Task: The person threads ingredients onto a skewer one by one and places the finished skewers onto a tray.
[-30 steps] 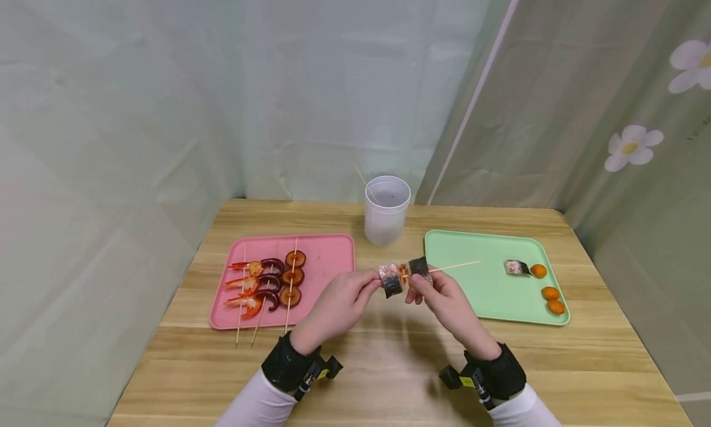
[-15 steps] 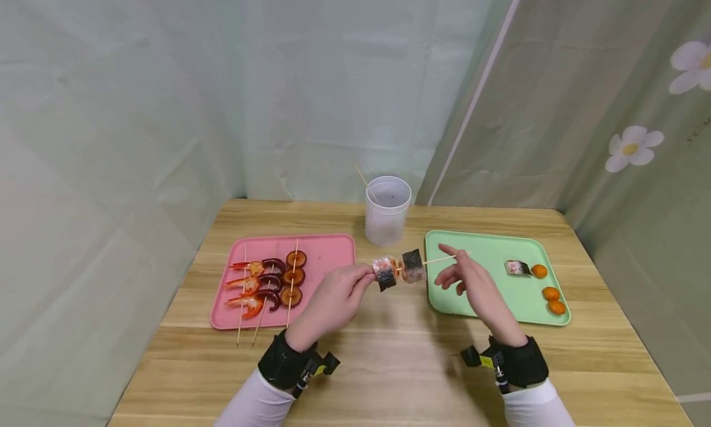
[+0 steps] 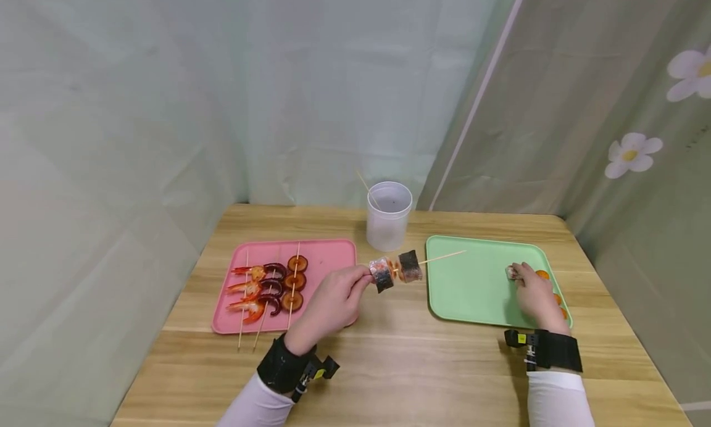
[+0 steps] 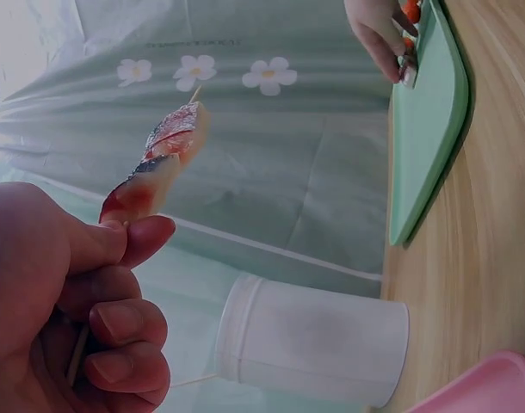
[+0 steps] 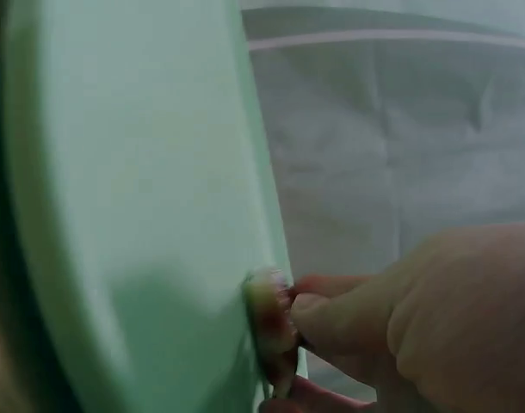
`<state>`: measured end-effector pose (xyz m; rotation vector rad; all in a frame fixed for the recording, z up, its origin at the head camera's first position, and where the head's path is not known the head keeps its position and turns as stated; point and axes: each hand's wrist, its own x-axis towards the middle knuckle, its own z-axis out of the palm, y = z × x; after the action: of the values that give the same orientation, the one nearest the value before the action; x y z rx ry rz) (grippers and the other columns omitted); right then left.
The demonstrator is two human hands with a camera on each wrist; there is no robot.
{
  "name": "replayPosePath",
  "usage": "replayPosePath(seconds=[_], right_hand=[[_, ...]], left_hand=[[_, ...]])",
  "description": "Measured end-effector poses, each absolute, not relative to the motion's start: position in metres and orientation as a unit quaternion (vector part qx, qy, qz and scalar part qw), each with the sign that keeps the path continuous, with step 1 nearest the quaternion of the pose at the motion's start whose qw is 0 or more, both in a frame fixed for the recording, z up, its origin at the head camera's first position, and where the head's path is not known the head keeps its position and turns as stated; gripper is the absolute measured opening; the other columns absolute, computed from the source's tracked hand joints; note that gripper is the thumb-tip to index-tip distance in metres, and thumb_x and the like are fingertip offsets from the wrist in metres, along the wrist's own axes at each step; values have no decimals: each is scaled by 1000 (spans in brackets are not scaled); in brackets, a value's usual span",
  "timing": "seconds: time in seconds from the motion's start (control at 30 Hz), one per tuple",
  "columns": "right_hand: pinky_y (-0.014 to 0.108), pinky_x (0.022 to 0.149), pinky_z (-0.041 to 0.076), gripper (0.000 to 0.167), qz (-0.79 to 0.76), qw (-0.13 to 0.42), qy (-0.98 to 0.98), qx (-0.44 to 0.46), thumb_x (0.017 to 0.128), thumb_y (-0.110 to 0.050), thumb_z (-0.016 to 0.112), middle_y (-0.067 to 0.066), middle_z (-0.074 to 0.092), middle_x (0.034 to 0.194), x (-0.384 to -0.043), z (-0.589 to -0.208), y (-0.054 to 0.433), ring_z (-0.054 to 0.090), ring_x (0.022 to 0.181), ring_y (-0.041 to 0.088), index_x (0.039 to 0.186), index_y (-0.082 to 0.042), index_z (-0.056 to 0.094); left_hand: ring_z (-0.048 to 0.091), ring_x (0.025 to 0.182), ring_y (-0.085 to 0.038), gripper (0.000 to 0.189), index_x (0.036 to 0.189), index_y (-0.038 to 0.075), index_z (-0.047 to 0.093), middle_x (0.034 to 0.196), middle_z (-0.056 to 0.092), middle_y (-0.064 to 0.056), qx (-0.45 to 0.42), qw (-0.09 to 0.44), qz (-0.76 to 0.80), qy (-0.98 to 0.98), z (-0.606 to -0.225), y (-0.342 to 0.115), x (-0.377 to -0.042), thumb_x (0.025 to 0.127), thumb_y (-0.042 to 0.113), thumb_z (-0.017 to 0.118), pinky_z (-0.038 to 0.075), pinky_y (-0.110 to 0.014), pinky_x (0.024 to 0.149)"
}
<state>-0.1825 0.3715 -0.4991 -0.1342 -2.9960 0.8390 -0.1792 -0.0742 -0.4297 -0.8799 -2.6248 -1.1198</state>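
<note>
My left hand [image 3: 332,298] grips a thin bamboo skewer [image 3: 443,257] by its near end, holding it above the table. Threaded on it are two fish pieces with dark, silvery skin, one [image 3: 381,274] close to the fingertips and another [image 3: 410,266] farther along. The skewer's bare tip points right, over the green tray [image 3: 466,291]. On that tray's right side, my right hand [image 3: 536,296] pinches a loose fish piece [image 5: 275,323] between thumb and fingers. Most of this piece is hidden by the hand in the head view.
Several round orange pieces [image 3: 542,274] lie at the green tray's right edge, partly behind the right hand. A pink tray [image 3: 328,254] at left holds skewers of shrimp [image 3: 252,289], dark curled tentacles [image 3: 272,285] and mushroom slices [image 3: 295,282]. Behind stands a white bucket [image 3: 387,229] containing a skewer.
My right hand has let go of the skewered fish, moved right to the green tray and taken hold of the loose fish piece. The left hand has shifted slightly left with the skewer.
</note>
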Motion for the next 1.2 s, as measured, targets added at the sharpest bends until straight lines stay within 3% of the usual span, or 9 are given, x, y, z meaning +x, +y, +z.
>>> replayPosePath(seconds=[0.1,0.23,0.33,0.53,0.63,0.8,0.97,1.07,1.2], right_hand=[[73,103,38,37,257,43,-964,-52,109,-1,48,39,53,145,-183,-506,372,47,131,64,144,10,56],[59,85,49,29,261,88,-957,-90,108,-18,65,30,70,120,-182,-507,366,63,108,52,124,5,69],[51,76,47,36,268,80,-953,-118,106,-29,70,27,70,114,-181,-504,362,63,99,45,119,4,68],[49,76,47,44,282,42,-951,-122,102,-24,74,27,66,108,-183,-504,359,62,95,41,127,8,59],[55,82,50,50,278,19,-954,-112,102,-23,73,30,65,109,-183,-505,359,63,96,44,131,14,56],[44,76,46,50,306,-11,-946,-110,109,-37,64,22,61,103,-184,-502,357,58,92,37,121,10,58],[30,71,43,67,546,-21,-833,-83,112,-55,48,10,63,103,-187,-487,337,54,88,21,141,5,52],[26,66,38,59,725,-43,-687,-28,113,-52,42,0,57,94,-189,-478,318,48,80,12,144,-2,51],[26,65,27,43,853,-107,-510,38,117,-43,32,-4,47,88,-189,-470,293,36,76,11,137,-11,55]], left_hand=[[51,69,-10,15,101,11,74,83,62,6,-296,79,-373,-876,-429,-74,-179,110,12,62,47,-32,67],[53,70,-10,15,102,9,74,85,64,5,-300,83,-372,-875,-427,-75,-179,110,12,62,48,-33,68],[54,71,-10,16,102,10,75,86,66,5,-300,86,-370,-875,-427,-77,-179,110,12,61,48,-32,68],[56,72,-9,16,103,10,75,89,69,3,-301,88,-373,-873,-428,-79,-180,110,11,61,48,-33,68],[56,72,-10,16,104,9,76,90,69,3,-299,89,-373,-874,-428,-79,-181,110,11,61,48,-33,68],[56,72,-10,16,104,10,76,90,69,3,-298,91,-373,-874,-427,-79,-181,110,10,61,49,-33,68],[55,71,-10,15,103,11,75,89,68,4,-301,91,-373,-873,-427,-78,-181,110,10,62,48,-32,67],[54,71,-10,15,102,11,74,87,67,4,-303,89,-371,-873,-428,-78,-181,110,11,62,48,-32,67],[54,71,-11,15,101,12,74,85,65,5,-305,87,-369,-874,-428,-78,-182,110,12,62,47,-32,68]])
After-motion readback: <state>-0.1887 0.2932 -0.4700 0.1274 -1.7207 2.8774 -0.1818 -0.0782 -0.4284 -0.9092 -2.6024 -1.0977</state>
